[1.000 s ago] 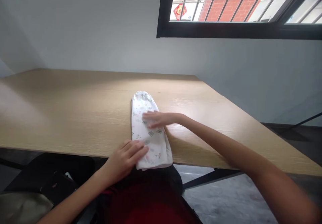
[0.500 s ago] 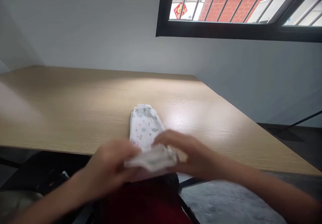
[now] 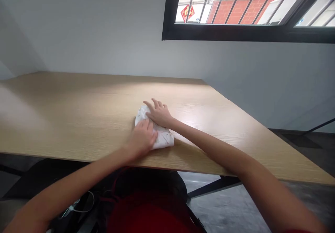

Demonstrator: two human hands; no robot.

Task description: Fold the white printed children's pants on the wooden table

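Note:
A small white printed garment (image 3: 163, 140) lies folded on the table near its front edge; both hands partly cover it. My right hand (image 3: 158, 114) rests over its far end with the fingers spread and extending past the cloth. On its near left part is my left hand (image 3: 142, 137), slightly blurred, with its fingers curled against the cloth. The fold at the near right corner shows between and beside the hands. The gathered cuff is not visible now.
The light wooden table (image 3: 78, 114) runs far to the left and narrows toward the wall (image 3: 104, 27). A dark-framed window (image 3: 235, 34) is above at the right. Below the front edge are a black table leg (image 3: 214, 187) and a white cable (image 3: 85, 211).
Both hands have moved forward from the table edge onto the garment. The near part that they held raised now lies folded over on the rest, and my right hand has spread its fingers.

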